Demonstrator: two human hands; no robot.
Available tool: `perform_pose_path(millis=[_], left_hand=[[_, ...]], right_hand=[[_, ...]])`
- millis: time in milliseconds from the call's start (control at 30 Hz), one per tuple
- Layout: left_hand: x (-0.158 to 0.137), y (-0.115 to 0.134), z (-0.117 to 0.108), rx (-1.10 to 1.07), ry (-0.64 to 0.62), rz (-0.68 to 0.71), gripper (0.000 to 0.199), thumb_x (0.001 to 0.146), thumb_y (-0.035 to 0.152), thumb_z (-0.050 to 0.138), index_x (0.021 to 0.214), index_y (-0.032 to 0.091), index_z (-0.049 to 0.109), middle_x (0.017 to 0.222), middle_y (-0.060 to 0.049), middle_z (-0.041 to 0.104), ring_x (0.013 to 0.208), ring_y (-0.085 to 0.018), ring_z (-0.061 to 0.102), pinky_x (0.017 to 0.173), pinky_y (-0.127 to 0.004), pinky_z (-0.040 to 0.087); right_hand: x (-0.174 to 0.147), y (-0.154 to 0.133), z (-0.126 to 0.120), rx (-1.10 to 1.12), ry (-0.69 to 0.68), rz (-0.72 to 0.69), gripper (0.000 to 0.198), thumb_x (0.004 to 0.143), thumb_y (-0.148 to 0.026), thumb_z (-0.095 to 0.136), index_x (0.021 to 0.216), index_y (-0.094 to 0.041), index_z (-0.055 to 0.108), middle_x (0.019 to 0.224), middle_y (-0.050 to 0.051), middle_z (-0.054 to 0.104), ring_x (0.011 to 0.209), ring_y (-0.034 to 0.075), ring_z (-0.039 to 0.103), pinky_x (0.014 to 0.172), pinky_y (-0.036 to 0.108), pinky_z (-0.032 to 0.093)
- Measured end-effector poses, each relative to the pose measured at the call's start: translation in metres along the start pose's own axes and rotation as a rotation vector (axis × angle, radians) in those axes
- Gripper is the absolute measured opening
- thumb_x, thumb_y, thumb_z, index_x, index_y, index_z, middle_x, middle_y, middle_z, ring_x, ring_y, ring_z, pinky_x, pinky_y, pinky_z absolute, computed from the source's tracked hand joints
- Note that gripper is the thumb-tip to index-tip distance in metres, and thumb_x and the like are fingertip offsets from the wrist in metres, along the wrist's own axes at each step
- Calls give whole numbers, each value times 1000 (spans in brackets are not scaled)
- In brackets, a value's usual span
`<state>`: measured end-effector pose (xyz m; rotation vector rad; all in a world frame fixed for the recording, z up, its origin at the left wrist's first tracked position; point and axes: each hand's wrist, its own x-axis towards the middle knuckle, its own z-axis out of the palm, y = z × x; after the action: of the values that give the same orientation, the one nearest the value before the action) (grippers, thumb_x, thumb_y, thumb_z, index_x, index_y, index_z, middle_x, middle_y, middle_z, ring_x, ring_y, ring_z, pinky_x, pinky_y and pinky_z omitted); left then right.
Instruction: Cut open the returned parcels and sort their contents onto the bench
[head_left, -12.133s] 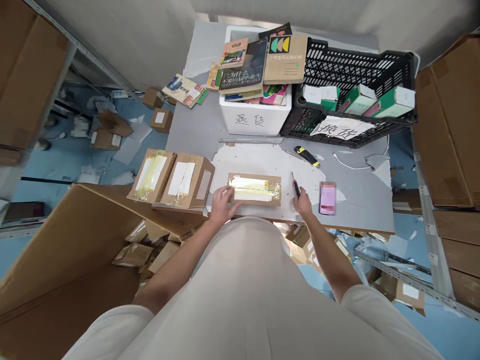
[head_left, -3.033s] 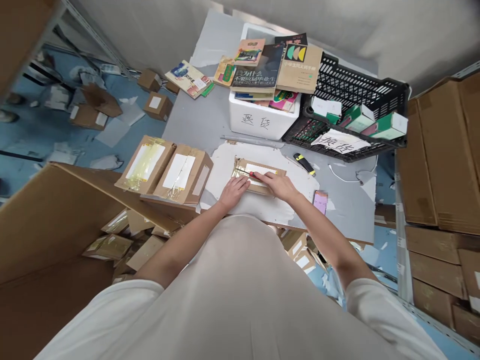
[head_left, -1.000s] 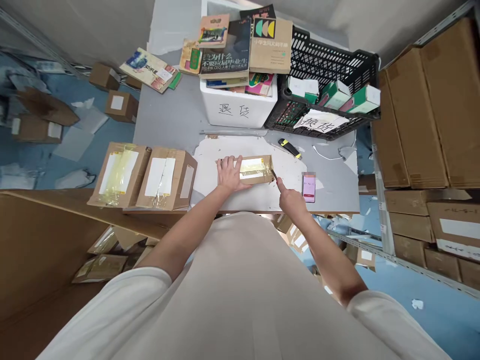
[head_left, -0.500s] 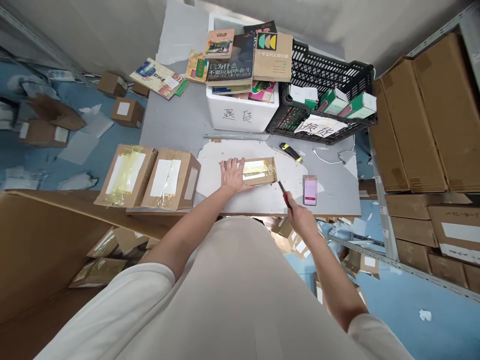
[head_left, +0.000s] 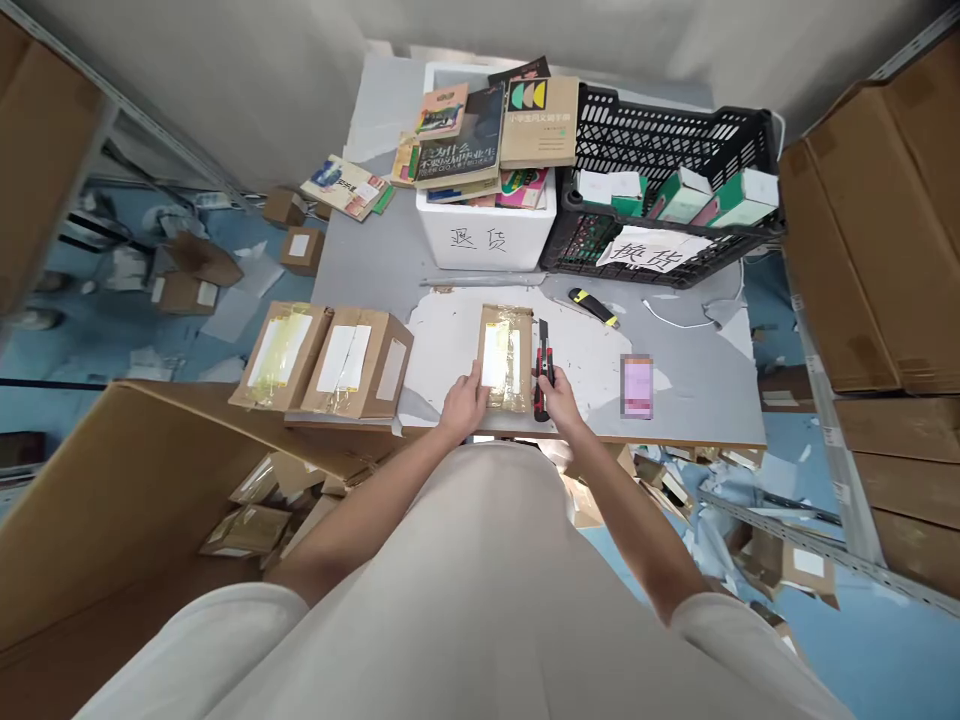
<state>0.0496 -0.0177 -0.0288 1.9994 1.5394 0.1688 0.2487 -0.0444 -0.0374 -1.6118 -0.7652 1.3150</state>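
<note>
books (head_left: 538,130) piled on white bin (head_left: 465,250) | black crate (head_left: 581,218) beside it | phone (head_left: 637,388) | white cable (head_left: 679,323)

The only camera sits on the person's head over there, facing forward and steeply down past the pale shirt (head_left: 487,580) onto the nearby table (head_left: 705,400), with floor (head_left: 892,650) around it.

You're at a parcel-handling bench, warehouse or stockroom, can't tell which. Evidence: white foam box (head_left: 487,242) full of books (head_left: 461,145), upper centre, hand-lettered 退货 (returns); black plastic mesh crate (head_left: 645,130), upper right, white paper sign (head_left: 652,248) reading 换货 (exchange). Taped brown cardboard parcel (head_left: 506,360) and red-and-black utility knife (head_left: 543,370) on your grey tabletop (head_left: 697,390), centre. Tall brown cartons (head_left: 844,270), grey metal shelving (head_left: 841,455), right edge. Blue floor (head_left: 900,655) littered with white paper scraps (head_left: 251,290), small brown boxes (head_left: 304,250), left.
</note>
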Motion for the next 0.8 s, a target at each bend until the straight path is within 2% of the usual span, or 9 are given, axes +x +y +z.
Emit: perform_pose_path(millis=[133, 233, 300, 400, 467, 533, 600, 700, 800], left_hand=[[11, -4, -5, -72, 107, 5, 64, 88, 38, 46, 146, 14, 34, 123, -16, 54, 116, -30, 53, 97, -45, 46], [51, 0, -22, -71, 164, 61, 66, 86, 38, 48, 144, 11, 35, 137, -19, 46, 130, -32, 44, 108, -47, 38], [86, 4, -38, -55, 178, 122, 61, 88, 37, 44, 143, 11, 37, 143, -18, 42, 135, -31, 40, 112, -47, 34], [130, 8, -57, 2, 96, 205, 58, 87, 34, 45, 140, 12, 41, 149, -16, 39, 142, -29, 32, 116, -46, 28], [145, 8, -62, 35, -3, 206, 56, 85, 32, 46, 138, 13, 45, 146, -14, 45, 139, -28, 37, 114, -44, 32], [146, 6, -63, 44, -35, 157, 53, 83, 30, 47, 134, 13, 49, 140, -13, 53, 130, -26, 47, 110, -39, 37], [134, 0, -61, 30, 36, 66, 49, 81, 29, 49, 127, 14, 53, 132, -13, 59, 120, -24, 55, 105, -37, 42], [99, -12, -56, 12, 206, -141, 40, 80, 36, 52, 114, 15, 57, 116, -12, 66, 106, -24, 61, 93, -36, 48], [52, -19, -48, -3, 248, -380, 42, 78, 51, 55, 102, 16, 57, 97, -10, 68, 89, -25, 64, 75, -36, 51]], right_hand=[[-13, 1, -18, 97, 3, 37, 43, 77, -49, 62, 109, -22, 53, 103, 4, 65, 65, 11, 54, 57, 27, 47], [-35, 7, -27, 229, 37, 112, 43, 73, -48, 70, 103, -20, 56, 96, 4, 67, 61, 10, 55, 59, 28, 49], [-49, 13, -32, 351, 27, 224, 44, 70, -47, 74, 101, -21, 56, 94, 4, 68, 64, 12, 60, 62, 31, 52], [-61, 20, -35, 456, -100, 423, 46, 73, -47, 73, 106, -24, 52, 97, 6, 70, 77, 20, 69, 66, 37, 56], [-62, 20, -33, 455, -201, 490, 45, 78, -50, 67, 111, -26, 48, 98, 7, 70, 86, 24, 71, 67, 40, 56], [-60, 17, -29, 445, -231, 471, 44, 81, -53, 62, 113, -26, 46, 98, 8, 70, 93, 26, 70, 69, 42, 57], [-52, 13, -27, 417, -195, 401, 45, 81, -55, 60, 113, -26, 45, 98, 7, 70, 98, 26, 69, 73, 42, 58], [-31, 6, -30, 365, -82, 266, 46, 79, -55, 60, 113, -27, 45, 109, 6, 68, 106, 24, 67, 81, 40, 57], [3, -3, -36, 356, -14, 129, 44, 80, -52, 59, 113, -27, 44, 119, 7, 65, 113, 21, 63, 90, 39, 54]])
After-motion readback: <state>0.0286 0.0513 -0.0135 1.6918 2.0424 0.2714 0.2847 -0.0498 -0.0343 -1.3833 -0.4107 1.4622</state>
